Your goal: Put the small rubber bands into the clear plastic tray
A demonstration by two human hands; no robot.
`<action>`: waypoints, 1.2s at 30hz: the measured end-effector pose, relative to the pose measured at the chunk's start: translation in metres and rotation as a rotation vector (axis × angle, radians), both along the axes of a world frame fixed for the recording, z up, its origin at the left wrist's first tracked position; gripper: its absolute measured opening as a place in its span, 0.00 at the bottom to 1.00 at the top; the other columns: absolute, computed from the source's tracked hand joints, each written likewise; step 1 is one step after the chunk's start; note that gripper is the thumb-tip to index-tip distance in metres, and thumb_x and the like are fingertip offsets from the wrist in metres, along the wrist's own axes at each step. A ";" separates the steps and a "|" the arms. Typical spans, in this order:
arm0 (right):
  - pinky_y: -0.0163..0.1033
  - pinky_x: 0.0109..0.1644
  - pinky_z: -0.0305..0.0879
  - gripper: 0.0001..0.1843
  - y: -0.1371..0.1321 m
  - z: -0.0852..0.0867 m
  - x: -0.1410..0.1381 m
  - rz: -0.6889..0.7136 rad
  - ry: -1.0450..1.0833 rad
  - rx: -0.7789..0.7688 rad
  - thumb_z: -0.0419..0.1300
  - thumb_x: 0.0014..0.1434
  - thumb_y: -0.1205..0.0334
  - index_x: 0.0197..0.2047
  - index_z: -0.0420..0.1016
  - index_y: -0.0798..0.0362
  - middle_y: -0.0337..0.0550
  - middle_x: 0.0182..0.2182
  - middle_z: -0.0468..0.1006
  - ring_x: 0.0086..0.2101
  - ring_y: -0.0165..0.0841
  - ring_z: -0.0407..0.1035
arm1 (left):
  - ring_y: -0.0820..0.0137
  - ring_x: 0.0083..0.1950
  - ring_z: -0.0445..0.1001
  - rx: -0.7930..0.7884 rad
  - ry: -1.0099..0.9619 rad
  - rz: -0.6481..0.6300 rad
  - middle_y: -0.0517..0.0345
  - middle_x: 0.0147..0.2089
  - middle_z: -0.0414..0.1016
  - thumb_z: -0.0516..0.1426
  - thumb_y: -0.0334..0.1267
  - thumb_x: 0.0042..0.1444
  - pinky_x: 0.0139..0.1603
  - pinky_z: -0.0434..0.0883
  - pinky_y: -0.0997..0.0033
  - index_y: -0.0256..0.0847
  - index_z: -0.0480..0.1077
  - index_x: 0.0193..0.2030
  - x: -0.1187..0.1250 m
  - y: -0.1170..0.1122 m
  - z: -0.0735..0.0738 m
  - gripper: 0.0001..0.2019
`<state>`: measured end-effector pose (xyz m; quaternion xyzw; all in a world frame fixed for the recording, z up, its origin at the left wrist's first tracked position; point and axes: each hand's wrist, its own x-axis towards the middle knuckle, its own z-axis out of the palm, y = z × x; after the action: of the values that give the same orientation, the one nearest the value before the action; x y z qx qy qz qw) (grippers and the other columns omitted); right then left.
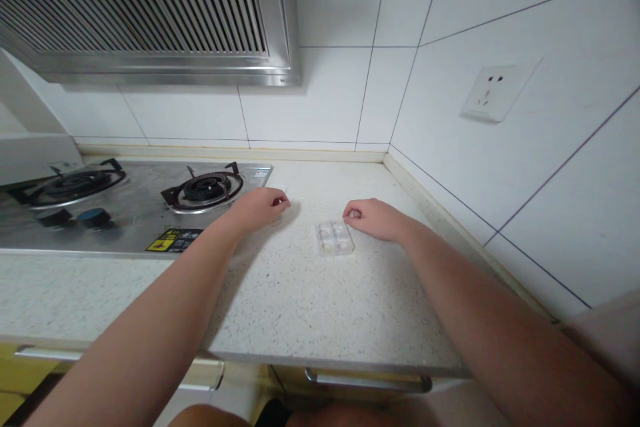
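A small clear plastic tray (334, 238) with round pockets lies on the speckled white countertop (300, 300). My right hand (373, 217) rests just right of the tray, its fingers curled in with a small pale item pinched at the tips that I cannot make out. My left hand (260, 207) lies left of the tray near the hob's right edge, fingers curled down onto a small clear piece on the counter, mostly hidden under them.
A steel gas hob (135, 210) with two burners and dark knobs fills the left counter. A range hood (150, 13) hangs above it. White tiled walls meet at the back corner, with a socket (493, 93) on the right wall. Drawer handles (367, 380) sit below the counter edge.
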<state>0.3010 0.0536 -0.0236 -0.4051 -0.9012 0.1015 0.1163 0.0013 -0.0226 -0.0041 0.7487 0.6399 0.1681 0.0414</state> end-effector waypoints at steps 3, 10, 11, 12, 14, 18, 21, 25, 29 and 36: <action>0.37 0.35 0.60 0.13 0.001 -0.001 0.001 0.005 -0.002 0.001 0.58 0.60 0.54 0.42 0.80 0.47 0.43 0.35 0.81 0.33 0.34 0.72 | 0.67 0.35 0.74 0.064 -0.052 0.066 0.54 0.37 0.79 0.51 0.49 0.63 0.34 0.63 0.70 0.42 0.77 0.41 -0.011 0.003 0.000 0.17; 0.38 0.38 0.62 0.13 0.002 -0.002 0.001 0.013 0.016 0.001 0.57 0.60 0.54 0.41 0.81 0.47 0.44 0.37 0.82 0.35 0.35 0.73 | 0.63 0.39 0.75 0.098 0.012 0.171 0.52 0.40 0.80 0.52 0.49 0.61 0.37 0.65 0.68 0.41 0.77 0.41 -0.039 0.011 -0.002 0.17; 0.38 0.38 0.63 0.13 0.002 -0.002 0.001 0.010 0.018 0.000 0.57 0.60 0.54 0.41 0.81 0.47 0.43 0.37 0.82 0.36 0.35 0.73 | 0.63 0.39 0.75 0.091 0.028 0.184 0.52 0.40 0.80 0.52 0.49 0.60 0.37 0.65 0.68 0.41 0.77 0.41 -0.043 0.011 -0.002 0.17; 0.38 0.38 0.63 0.13 0.002 -0.001 0.001 0.007 0.018 -0.002 0.57 0.60 0.54 0.41 0.81 0.47 0.43 0.37 0.82 0.36 0.35 0.73 | 0.63 0.39 0.75 0.084 0.043 0.196 0.51 0.40 0.80 0.52 0.49 0.60 0.37 0.65 0.68 0.41 0.77 0.41 -0.047 0.012 -0.003 0.17; 0.38 0.38 0.63 0.13 0.002 -0.001 0.000 0.000 0.015 -0.007 0.57 0.60 0.54 0.41 0.81 0.47 0.43 0.37 0.82 0.36 0.36 0.73 | 0.63 0.40 0.75 0.050 0.071 0.211 0.50 0.40 0.79 0.52 0.48 0.59 0.38 0.65 0.69 0.41 0.78 0.41 -0.053 0.014 -0.004 0.17; 0.37 0.38 0.63 0.13 0.001 0.000 0.000 -0.001 0.003 -0.010 0.57 0.60 0.54 0.41 0.81 0.48 0.43 0.36 0.82 0.36 0.35 0.73 | 0.63 0.41 0.75 -0.100 0.142 0.205 0.51 0.42 0.80 0.56 0.45 0.55 0.41 0.66 0.70 0.42 0.79 0.43 -0.060 0.015 -0.005 0.15; 0.37 0.37 0.62 0.13 0.000 0.001 0.000 0.007 0.006 -0.008 0.57 0.60 0.54 0.40 0.81 0.47 0.43 0.36 0.82 0.35 0.35 0.73 | 0.65 0.39 0.75 -0.197 0.106 0.164 0.52 0.42 0.80 0.59 0.42 0.52 0.41 0.67 0.71 0.41 0.80 0.43 -0.061 0.012 -0.005 0.14; 0.37 0.37 0.62 0.13 -0.002 0.002 -0.001 0.031 0.018 -0.011 0.57 0.60 0.54 0.40 0.81 0.48 0.43 0.35 0.81 0.34 0.35 0.72 | 0.67 0.34 0.74 -0.246 0.026 0.134 0.54 0.36 0.79 0.60 0.42 0.51 0.36 0.66 0.71 0.41 0.80 0.41 -0.061 0.011 -0.006 0.13; 0.38 0.37 0.62 0.13 -0.002 0.003 -0.001 0.043 0.020 -0.020 0.57 0.60 0.54 0.40 0.81 0.48 0.43 0.35 0.82 0.34 0.35 0.72 | 0.66 0.34 0.74 -0.261 0.035 0.117 0.54 0.33 0.79 0.59 0.42 0.51 0.36 0.65 0.71 0.41 0.81 0.38 -0.061 0.012 -0.006 0.12; 0.38 0.37 0.62 0.12 -0.003 0.004 -0.002 0.046 0.032 -0.014 0.57 0.60 0.55 0.40 0.81 0.48 0.43 0.35 0.82 0.34 0.35 0.73 | 0.65 0.34 0.74 -0.201 0.017 0.091 0.52 0.36 0.79 0.58 0.42 0.52 0.38 0.65 0.69 0.39 0.79 0.38 -0.054 0.008 -0.002 0.13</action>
<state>0.2991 0.0503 -0.0200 -0.3833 -0.9076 0.1168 0.1256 -0.0529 -0.0147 -0.0061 0.7125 0.6871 0.0982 0.1033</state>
